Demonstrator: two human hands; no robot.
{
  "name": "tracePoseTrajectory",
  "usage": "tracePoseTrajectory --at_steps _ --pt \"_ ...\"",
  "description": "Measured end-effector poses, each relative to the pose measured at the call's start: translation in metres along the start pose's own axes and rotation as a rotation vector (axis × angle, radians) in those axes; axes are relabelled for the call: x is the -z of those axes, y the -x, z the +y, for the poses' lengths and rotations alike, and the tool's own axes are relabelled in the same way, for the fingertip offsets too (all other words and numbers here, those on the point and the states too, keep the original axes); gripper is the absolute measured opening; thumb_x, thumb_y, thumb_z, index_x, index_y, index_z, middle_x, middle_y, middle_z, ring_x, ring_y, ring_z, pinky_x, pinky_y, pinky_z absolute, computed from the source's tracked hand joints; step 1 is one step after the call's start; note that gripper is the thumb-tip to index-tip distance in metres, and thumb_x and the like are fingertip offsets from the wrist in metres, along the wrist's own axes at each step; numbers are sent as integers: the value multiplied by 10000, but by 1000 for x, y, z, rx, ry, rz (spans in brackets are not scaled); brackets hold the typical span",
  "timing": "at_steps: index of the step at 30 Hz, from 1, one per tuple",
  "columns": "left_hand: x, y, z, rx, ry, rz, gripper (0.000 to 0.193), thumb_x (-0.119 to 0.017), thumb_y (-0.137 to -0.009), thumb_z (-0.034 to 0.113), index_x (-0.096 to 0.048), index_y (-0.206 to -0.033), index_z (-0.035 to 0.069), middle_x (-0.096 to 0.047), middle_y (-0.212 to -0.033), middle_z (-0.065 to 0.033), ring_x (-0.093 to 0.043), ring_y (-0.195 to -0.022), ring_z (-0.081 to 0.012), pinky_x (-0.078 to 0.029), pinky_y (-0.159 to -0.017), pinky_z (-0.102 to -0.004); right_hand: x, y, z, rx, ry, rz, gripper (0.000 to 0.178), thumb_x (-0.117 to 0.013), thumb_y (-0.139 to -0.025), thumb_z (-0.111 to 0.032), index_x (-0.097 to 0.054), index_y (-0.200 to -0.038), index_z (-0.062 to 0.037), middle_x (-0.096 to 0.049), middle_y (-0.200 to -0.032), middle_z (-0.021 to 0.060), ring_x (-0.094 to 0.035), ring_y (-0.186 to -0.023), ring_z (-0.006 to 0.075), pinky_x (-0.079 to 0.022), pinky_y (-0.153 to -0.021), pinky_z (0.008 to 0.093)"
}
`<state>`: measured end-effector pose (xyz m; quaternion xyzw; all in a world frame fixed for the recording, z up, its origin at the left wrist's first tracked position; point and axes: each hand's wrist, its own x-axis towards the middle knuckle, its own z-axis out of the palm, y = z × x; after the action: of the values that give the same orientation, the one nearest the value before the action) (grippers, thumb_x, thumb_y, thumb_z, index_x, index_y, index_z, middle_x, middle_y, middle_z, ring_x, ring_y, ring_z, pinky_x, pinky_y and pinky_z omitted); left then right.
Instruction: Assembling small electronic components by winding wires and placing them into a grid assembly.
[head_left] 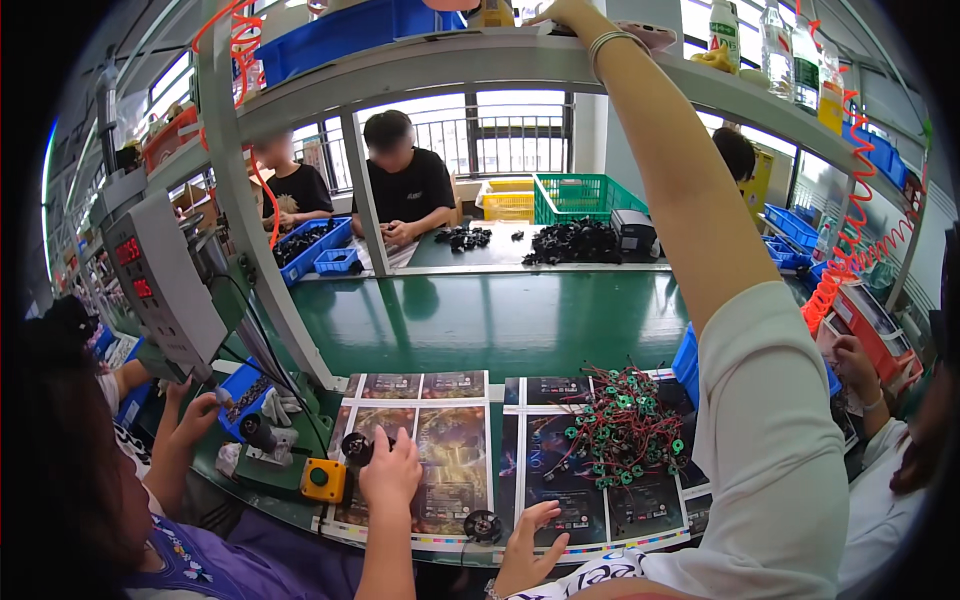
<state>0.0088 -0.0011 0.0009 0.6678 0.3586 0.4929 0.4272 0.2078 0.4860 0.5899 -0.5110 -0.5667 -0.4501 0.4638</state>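
Note:
My left hand (527,550) is at the table's front edge, fingers apart, holding nothing. Left of it lies a round black part (482,526). My right arm, in a white sleeve, stretches up to the overhead shelf. The right hand (570,12) is at the picture's top edge, by a flat device (648,36); what its fingers hold, if anything, is hidden. Farther left, another hand (390,470), apparently a co-worker's, touches a second round black part (357,449). A heap of small green circuit boards with red and black wires (625,430) lies on the printed sheet (555,455).
A press (165,290) and a yellow button box (323,480) stand at the left. Overhead runs a shelf (460,48) with bottles (775,45) and a blue bin (345,40). Behind the green table (450,325), two people sit near black parts (572,242). Co-workers sit on both sides.

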Motion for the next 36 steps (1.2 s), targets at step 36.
tracePoseTrajectory --at_steps 36 --pt "-5 1 -13 -81 -139 -13 350 -575 -814 -52 -556 -1157 13 -569 -1214 -102 -571 -1047 -216 -449 -944 -313 415 654 76 -369 -232 -288 304 -642 -744 -89 -594 -1044 -89 -539 -1173 106 -497 -1055 293 -359 -948 398"
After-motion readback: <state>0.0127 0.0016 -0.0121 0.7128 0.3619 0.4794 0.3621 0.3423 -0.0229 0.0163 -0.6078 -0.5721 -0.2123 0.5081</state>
